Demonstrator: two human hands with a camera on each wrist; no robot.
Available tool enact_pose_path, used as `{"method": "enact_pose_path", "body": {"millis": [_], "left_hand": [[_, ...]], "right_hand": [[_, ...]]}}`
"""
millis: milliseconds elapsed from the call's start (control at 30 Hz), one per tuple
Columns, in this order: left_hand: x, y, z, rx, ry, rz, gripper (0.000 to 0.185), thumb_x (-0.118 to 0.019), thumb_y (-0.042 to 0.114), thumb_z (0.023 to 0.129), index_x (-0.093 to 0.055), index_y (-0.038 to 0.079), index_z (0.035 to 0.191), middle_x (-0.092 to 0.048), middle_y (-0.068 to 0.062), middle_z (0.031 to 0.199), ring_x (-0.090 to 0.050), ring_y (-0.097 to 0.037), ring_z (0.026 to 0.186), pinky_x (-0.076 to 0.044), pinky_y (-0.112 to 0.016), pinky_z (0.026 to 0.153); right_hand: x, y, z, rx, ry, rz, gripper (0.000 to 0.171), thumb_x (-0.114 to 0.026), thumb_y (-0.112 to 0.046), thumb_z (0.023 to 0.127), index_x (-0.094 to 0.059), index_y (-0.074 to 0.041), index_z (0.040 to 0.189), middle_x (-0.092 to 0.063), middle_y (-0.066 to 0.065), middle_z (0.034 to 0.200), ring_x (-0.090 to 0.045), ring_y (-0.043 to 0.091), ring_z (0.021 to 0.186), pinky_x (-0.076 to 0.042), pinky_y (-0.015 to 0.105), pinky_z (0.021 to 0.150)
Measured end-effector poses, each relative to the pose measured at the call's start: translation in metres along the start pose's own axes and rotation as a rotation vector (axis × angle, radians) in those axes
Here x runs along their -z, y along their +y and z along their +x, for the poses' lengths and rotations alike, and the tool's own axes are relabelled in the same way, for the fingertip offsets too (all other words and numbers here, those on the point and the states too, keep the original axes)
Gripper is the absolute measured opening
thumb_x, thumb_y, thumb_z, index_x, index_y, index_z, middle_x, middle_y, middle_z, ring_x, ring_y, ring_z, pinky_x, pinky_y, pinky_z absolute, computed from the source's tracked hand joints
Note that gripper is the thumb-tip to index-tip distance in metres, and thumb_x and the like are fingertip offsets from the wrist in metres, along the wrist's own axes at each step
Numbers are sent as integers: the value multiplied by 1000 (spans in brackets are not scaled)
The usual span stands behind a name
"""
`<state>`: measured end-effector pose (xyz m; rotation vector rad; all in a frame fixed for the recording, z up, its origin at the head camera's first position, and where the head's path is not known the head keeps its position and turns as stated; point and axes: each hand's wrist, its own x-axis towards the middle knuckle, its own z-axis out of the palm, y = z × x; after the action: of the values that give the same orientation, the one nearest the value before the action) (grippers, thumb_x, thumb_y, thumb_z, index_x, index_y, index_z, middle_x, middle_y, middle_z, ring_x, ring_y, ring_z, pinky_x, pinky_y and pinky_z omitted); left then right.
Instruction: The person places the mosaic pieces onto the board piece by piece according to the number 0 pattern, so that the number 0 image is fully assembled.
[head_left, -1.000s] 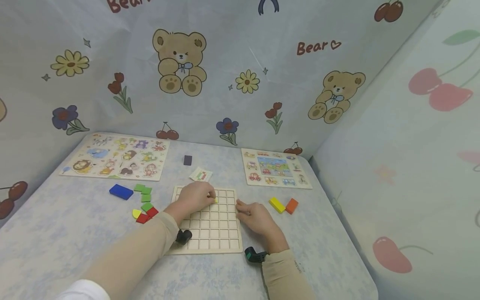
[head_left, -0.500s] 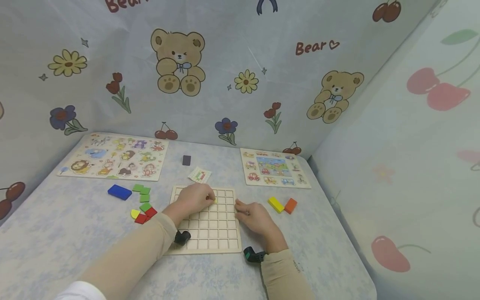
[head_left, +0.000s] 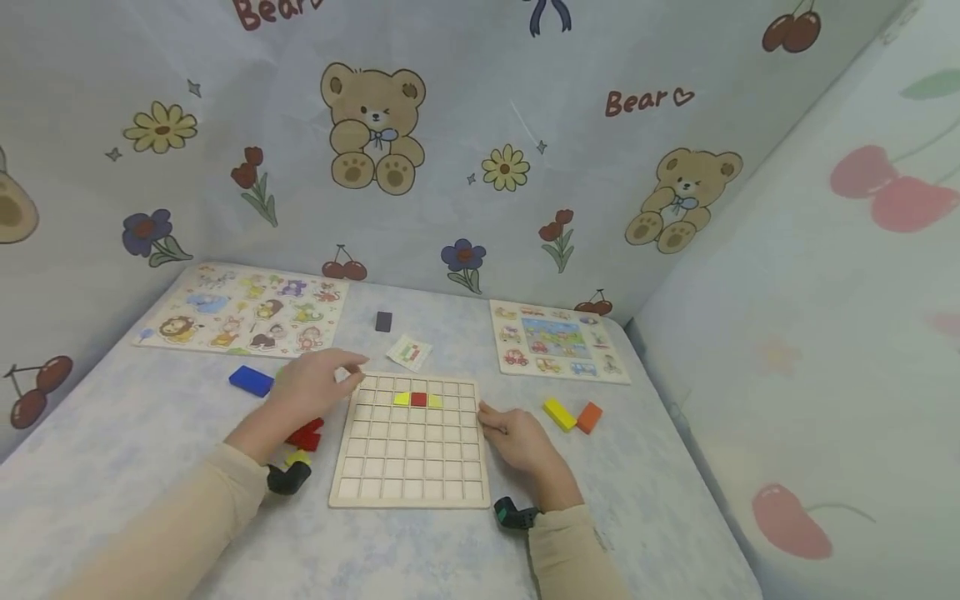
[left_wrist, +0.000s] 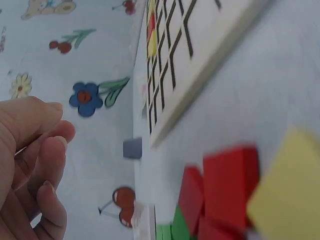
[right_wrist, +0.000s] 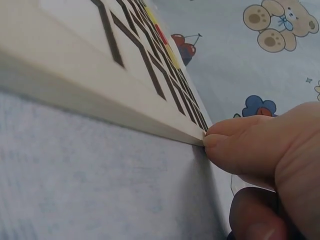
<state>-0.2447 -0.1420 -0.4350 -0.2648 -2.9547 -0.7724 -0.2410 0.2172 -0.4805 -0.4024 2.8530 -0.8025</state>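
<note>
A pale wooden grid board [head_left: 408, 454] lies flat on the table. In its second row from the back sit a red square piece [head_left: 418, 400] and two yellow pieces, one on each side of it. My left hand [head_left: 311, 385] hovers left of the board's far left corner. In the left wrist view its fingers [left_wrist: 50, 162] are loosely bent and nothing is seen between them. My right hand [head_left: 520, 437] touches the board's right edge with its fingertips [right_wrist: 215, 141]. Red pieces [head_left: 306, 435] and a yellow piece [head_left: 297, 457] lie below the left hand, which hides most green pieces [left_wrist: 180, 222].
A blue block [head_left: 251, 381] lies left of the left hand. Yellow [head_left: 559, 414] and orange [head_left: 589, 417] blocks are at the right. Farther back are an animal puzzle board [head_left: 247, 310], a vehicle puzzle board [head_left: 555, 340], a pattern card [head_left: 409, 352] and a dark block [head_left: 384, 322].
My left hand has let go of the yellow piece on the board and moved left off it, uncovering the red and yellow row. The right hand stays at the board's edge.
</note>
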Motion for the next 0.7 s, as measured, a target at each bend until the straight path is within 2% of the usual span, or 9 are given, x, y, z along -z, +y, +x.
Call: {"method": "enact_pose_path", "body": {"millis": [67,167,333,500,700], "left_hand": [[10,-21,-6,72,31,-10,42,-66,34,100,-66,21,139,-68,-11,135,-66,-30,102,-49,-36,65],[20,-54,-16,178,97,-28,42,-65,33,100,-64,18,139,-59,-19,144,-63,-41,112,-50,-45,69],[17,-97,-25,305,180,-57,45,-62,28,100,-61,11,142,-51,-27,148,-50,-55,128,-49,-63,84],[9,-117,-26,396,215,-49,46,-59,26,102,-57,5,143,-52,-31,145,-50,-57,126,-48,-65,85],[5,-123,-24,424,179,-57,44,-58,28,101,-61,5,139,-55,-29,142,-52,-55,125,-49,-61,83]], "right_hand": [[0,2,-1,-2,-1,15,35,-65,-18,102,-66,-18,137,-56,-9,148,-52,23,141,-44,48,111],[-1,4,-2,-4,-2,37,35,-65,-18,102,-66,-18,137,-56,-9,148,-51,22,141,-44,48,112],[1,4,-2,12,3,52,35,-65,-18,102,-66,-16,136,-57,-8,147,-51,22,141,-45,48,111],[1,3,0,19,13,67,35,-65,-18,101,-67,-17,136,-58,-8,147,-52,22,140,-45,47,111],[-2,2,-2,-4,25,80,34,-65,-16,101,-67,-16,135,-59,-7,146,-52,23,140,-45,48,111]]}}
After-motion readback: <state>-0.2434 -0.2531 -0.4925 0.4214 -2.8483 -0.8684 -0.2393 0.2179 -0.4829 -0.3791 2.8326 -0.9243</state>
